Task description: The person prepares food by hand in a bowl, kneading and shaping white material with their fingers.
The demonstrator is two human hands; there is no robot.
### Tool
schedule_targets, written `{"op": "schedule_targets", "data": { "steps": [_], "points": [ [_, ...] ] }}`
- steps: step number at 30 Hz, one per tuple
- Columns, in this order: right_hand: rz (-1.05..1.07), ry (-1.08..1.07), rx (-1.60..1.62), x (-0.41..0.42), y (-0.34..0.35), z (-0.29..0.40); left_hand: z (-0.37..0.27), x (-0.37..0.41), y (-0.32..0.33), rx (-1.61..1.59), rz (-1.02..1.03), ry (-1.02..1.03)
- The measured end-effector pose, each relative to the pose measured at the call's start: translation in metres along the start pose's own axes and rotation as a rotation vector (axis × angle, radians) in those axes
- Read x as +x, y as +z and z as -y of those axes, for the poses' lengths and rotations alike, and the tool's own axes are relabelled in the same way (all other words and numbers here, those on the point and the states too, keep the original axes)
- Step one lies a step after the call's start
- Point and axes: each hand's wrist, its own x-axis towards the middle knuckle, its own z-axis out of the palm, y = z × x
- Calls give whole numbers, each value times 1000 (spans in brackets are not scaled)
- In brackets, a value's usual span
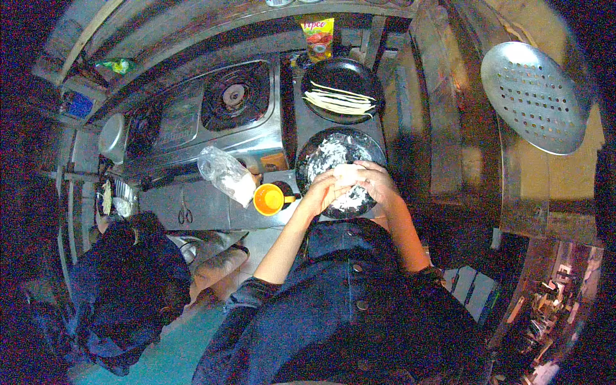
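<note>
My left hand (321,193) and my right hand (378,184) hold a pale lump of dough (347,174) between them, over a dark round plate (306,153) strewn with white flour (353,201). Just beyond it, a second dark plate (337,72) bears several long, thin pale strips (339,102) lying side by side. An orange mug (268,199) stands left of my left hand, its handle towards the floured plate. Behind the mug, a clear plastic bag (226,174) with white powder in it lies on its side.
A gas stove (236,96) fills the back left of the counter. Scissors (185,211) lie at the front left. Another person (130,288) is at the left. A yellow pouch (318,41) stands behind the plates. A perforated metal skimmer (536,98) hangs at the upper right.
</note>
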Motion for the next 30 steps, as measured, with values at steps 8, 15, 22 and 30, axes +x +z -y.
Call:
{"op": "schedule_targets", "data": {
  "steps": [8, 15, 22, 30],
  "points": [
    [-195, -399, -711, -2, 38, -10, 13, -3, 1, 367, -272, 111],
    [3, -279, -542, -32, 60, -2, 17, -1, 22, 516, -413, 285],
    [-81, -707, -1142, -26, 54, -6, 13, 2, -3, -171, -215, 25],
    [-127, -706, -1226, -21, 57, 2, 6, 4, -4, -183, -18, -72]
  ]
}}
